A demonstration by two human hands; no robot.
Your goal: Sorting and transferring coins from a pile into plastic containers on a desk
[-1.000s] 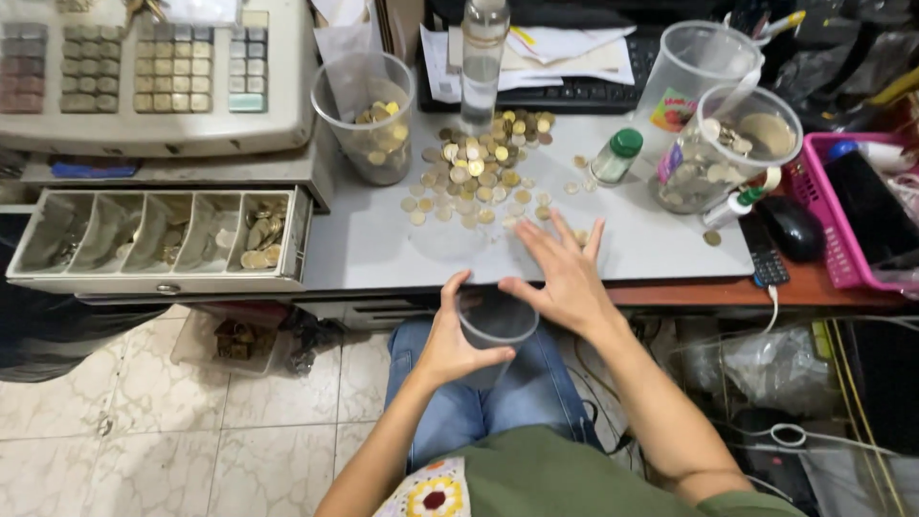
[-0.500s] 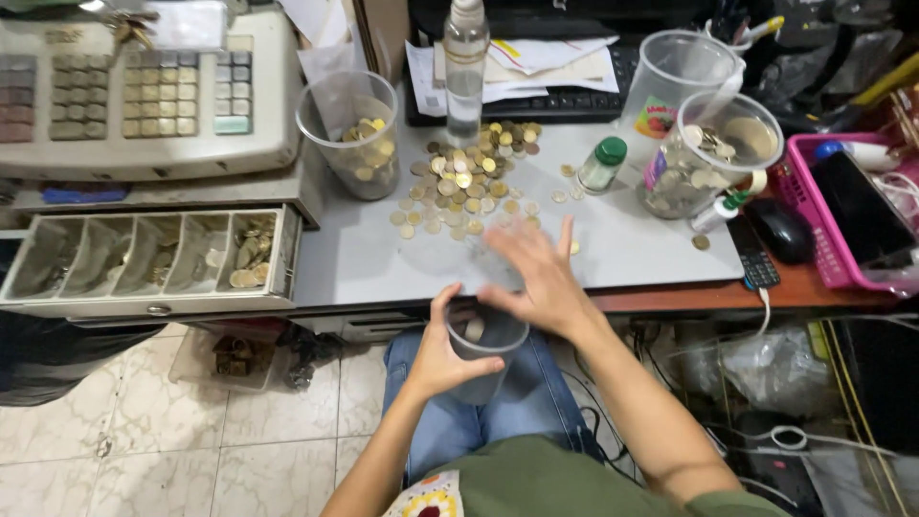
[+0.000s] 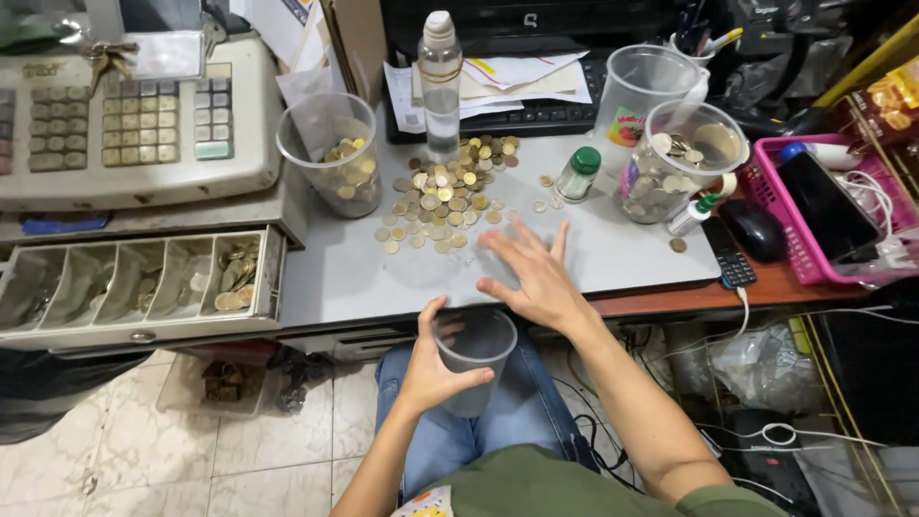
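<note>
Left hand (image 3: 431, 369) wraps a clear plastic cup (image 3: 474, 359), upright, held below the near edge of the grey tabletop (image 3: 354, 273), over the lap in blue jeans (image 3: 522, 421). Right hand (image 3: 531, 278) flat, fingers spread, palm down on tabletop near the edge, gripping nothing, just above the cup. Beyond it a loose pile of gold and silver coins (image 3: 440, 196). Left of the pile a clear plastic tub with coins (image 3: 330, 153); open grey cash drawer (image 3: 124, 287) further left. Behind the pile a clear spray bottle (image 3: 440, 81). Right: small green-capped jar (image 3: 577, 174), clear round coin container (image 3: 684, 158).
</note>
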